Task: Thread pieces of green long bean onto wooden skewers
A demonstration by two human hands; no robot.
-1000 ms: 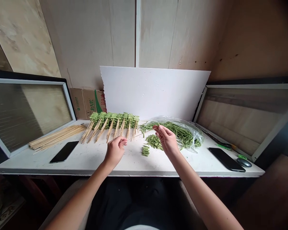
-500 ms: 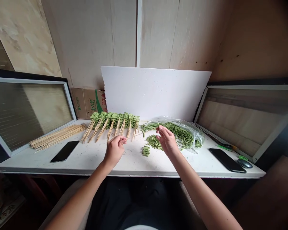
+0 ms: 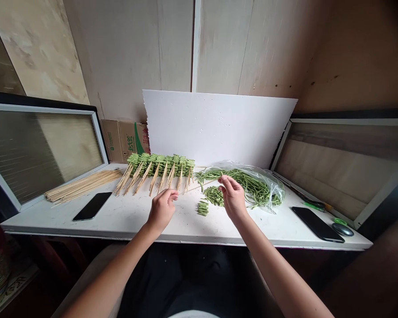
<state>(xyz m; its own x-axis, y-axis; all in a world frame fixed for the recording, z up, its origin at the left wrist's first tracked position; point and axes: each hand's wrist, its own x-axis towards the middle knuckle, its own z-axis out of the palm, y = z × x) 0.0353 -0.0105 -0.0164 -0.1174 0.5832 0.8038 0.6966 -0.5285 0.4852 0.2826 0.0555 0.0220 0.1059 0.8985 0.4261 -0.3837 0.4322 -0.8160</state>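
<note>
My left hand is closed in a pinch around the blunt end of a thin bamboo skewer, which slants up to the right. At its far end my right hand pinches a short green bean piece, mostly covered by the fingers. Whether the skewer tip is inside the piece I cannot tell. Below and between the hands lies a small row of cut bean pieces. A heap of cut beans sits just left of my right hand. Behind it, long green beans spill from a clear plastic bag.
Stacked bean skewers stand at the back left, sticks pointing toward me. Loose bamboo skewers and a phone lie left on the white table. Another phone lies right. A white board stands behind.
The whole view has shifted slightly to the right in the picture. Both hands keep nearly the same pose, with the skewer and bean piece still between them.
</note>
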